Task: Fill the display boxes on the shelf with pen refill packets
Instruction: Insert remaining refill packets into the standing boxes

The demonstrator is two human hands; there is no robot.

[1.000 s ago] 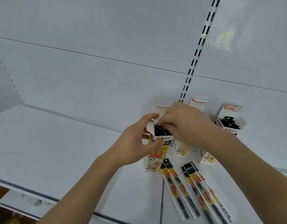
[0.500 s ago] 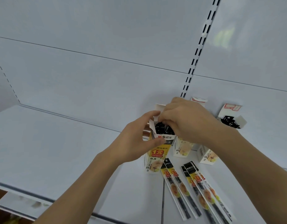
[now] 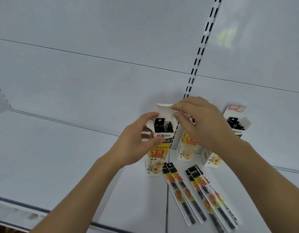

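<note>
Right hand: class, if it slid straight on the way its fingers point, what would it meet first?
Probably the raised back flap of the box held by the left hand; the right hand already looks close to it, though depth is unclear.

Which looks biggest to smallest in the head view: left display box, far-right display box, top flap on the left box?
1. Left display box, held by the left hand.
2. Far-right display box, partly hidden and farther, so unsure.
3. Top flap, touched by the right hand.

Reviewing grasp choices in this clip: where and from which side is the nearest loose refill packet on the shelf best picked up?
Take the leftmost loose refill packet near its black header end, pinching across its narrow width from above. It lies flat on the shelf, long and thin, beside another packet on its right, so its free left edge probably gives fingers the easier entry.
</note>
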